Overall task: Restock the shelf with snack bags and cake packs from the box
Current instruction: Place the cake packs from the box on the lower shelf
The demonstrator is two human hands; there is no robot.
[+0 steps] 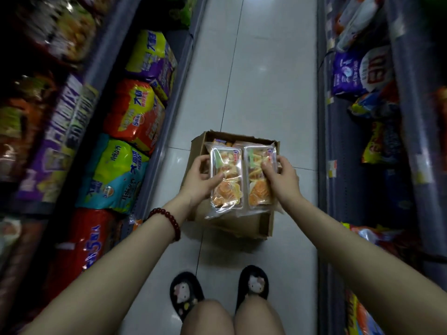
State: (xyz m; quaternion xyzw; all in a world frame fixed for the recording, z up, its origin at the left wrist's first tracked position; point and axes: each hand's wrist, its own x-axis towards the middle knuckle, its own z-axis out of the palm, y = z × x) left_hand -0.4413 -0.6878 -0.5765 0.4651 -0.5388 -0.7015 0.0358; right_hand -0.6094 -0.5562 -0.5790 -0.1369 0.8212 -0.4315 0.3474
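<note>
Two bare knees sit at the very bottom, and just past them two black slippers [219,290] with a cat face on each stand on the pale tiled floor [266,68].

A little farther on is the box [266,226] (brown card, flaps open), resting on the floor in the middle of the aisle. It is the thing to go by here.

Both arms reach out over the box. The left wrist wears a red bead bracelet [167,220]. The left hand [202,180] holds one cake pack [226,180] above the box, with the thumb on its clear top and the fingers curled round its left edge, so that grip is clamped on the pack. The right hand [280,176] holds a second cake pack [260,177] just the same way on its right edge, grip clamped too. The two packs lie side by side and touch. Inside them you can see orange and yellow cakes. More packs peek out of the box's far end, under the held ones.

Left of the box runs a shelf [154,151] full of big snack bags: a red bag [82,247] nearest, then a teal and green bag [113,175], an orange bag [135,112], and a yellow and purple bag [150,54] farthest.

Right of the box is another shelf [338,189] with a few bags lying loose, among them a blue and white bag [358,71] far back.
</note>
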